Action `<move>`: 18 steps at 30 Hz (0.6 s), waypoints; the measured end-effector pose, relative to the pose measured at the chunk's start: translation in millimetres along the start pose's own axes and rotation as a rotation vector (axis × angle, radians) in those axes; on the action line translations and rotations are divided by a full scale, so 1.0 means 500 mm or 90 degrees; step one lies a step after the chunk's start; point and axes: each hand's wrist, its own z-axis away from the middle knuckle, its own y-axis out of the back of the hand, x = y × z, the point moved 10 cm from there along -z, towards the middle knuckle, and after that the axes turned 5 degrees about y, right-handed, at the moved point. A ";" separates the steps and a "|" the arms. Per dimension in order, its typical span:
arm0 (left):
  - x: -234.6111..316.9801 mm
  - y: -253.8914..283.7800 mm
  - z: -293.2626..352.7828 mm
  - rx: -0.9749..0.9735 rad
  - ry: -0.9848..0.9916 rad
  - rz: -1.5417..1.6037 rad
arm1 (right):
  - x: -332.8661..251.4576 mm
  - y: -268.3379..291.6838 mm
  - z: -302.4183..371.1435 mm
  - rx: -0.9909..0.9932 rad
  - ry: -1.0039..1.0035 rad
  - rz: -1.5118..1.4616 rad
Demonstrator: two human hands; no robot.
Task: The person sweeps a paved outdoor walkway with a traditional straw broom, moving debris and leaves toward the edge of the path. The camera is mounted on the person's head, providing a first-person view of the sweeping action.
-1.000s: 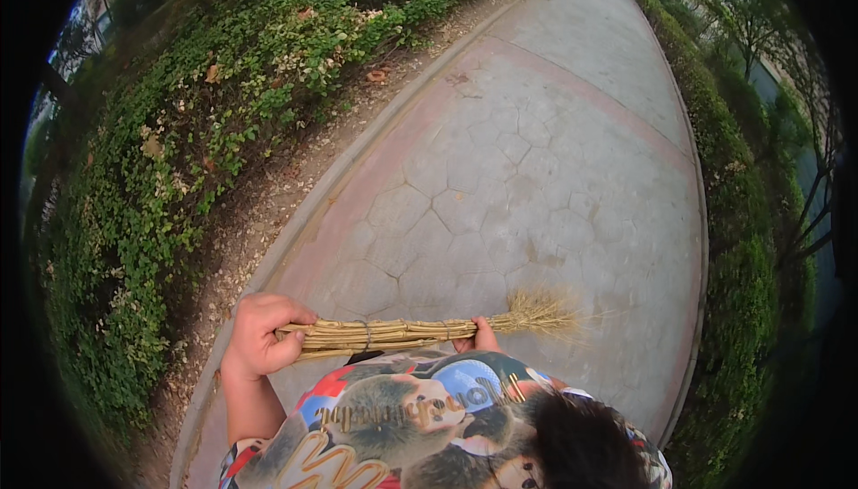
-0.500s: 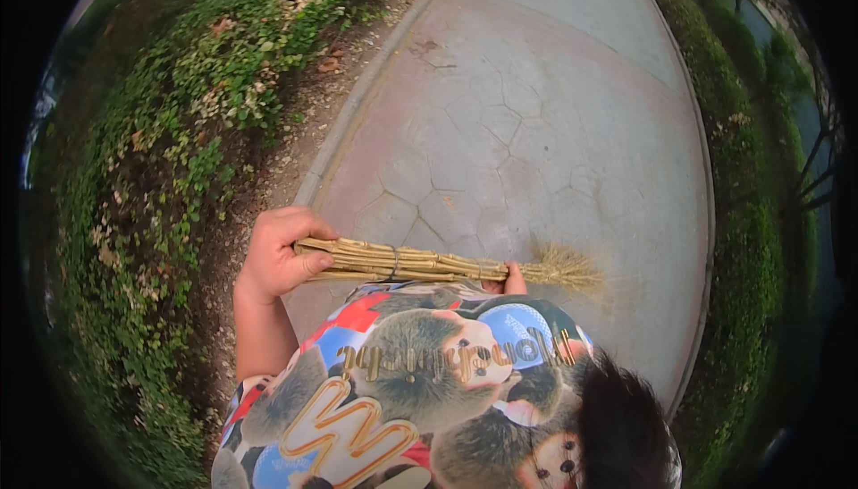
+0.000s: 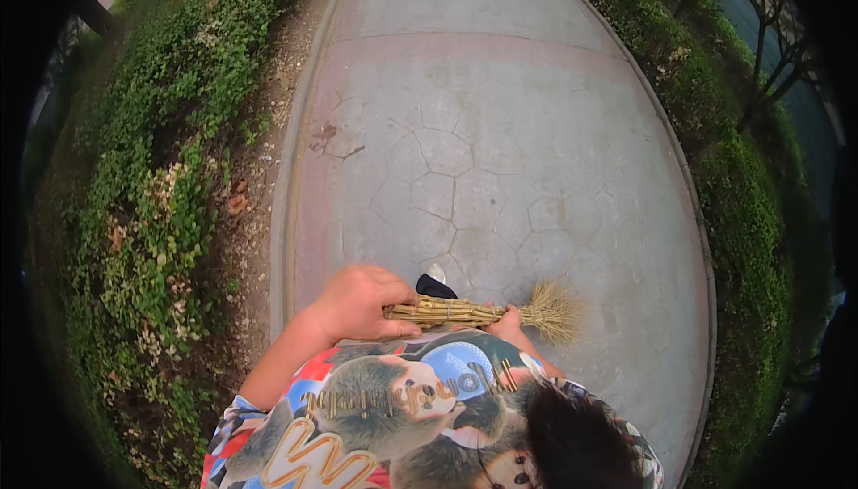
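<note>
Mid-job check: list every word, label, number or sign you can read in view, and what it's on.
Patterned shirt: one line of gold lettering, upside down in the picture; I won't copy it out.
Same shirt: a large white letter shape outlined in gold, likewise not copied.
Straw broom, paved path: no writing visible.

The broom (image 3: 460, 312) is a straw-yellow bundle of slim, jointed stalks, packed side by side into a stiff handle. It is held crosswise, nearly level, the handle's end in the left hand (image 3: 368, 303) and its neck in the right hand (image 3: 506, 322). Beyond that, fine dry bristles (image 3: 554, 312) flare into a loose fan pointing right. A thin tie perhaps circles the stalks midway.
</note>
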 end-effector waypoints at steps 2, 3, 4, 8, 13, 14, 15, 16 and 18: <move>-0.083 0.033 -0.091 -0.018 0.051 -0.046 | 0.035 -0.129 -0.056 -0.047 -0.076 0.070; -0.125 0.063 -0.125 -0.001 0.096 -0.067 | 0.060 -0.188 -0.082 -0.060 -0.100 0.103; -0.161 0.082 -0.151 -0.026 0.129 -0.099 | 0.088 -0.250 -0.107 -0.052 -0.149 0.123; -0.260 0.231 -0.207 0.126 0.234 -0.236 | 0.288 -0.580 -0.167 -0.029 -0.146 0.248; -0.383 0.274 -0.290 0.153 0.314 -0.373 | 0.540 -1.060 -0.174 -0.176 -0.195 0.520; -0.417 0.281 -0.308 0.154 0.334 -0.369 | 0.567 -1.158 -0.159 -0.276 -0.180 0.546; -0.458 0.288 -0.322 0.128 0.371 -0.357 | 0.584 -1.246 -0.146 -0.348 -0.134 0.582; -0.469 0.322 -0.337 0.189 0.335 -0.366 | 0.613 -1.317 -0.126 -0.384 -0.141 0.562; -0.508 0.397 -0.352 0.261 0.301 -0.359 | 0.650 -1.429 -0.090 -0.423 -0.141 0.524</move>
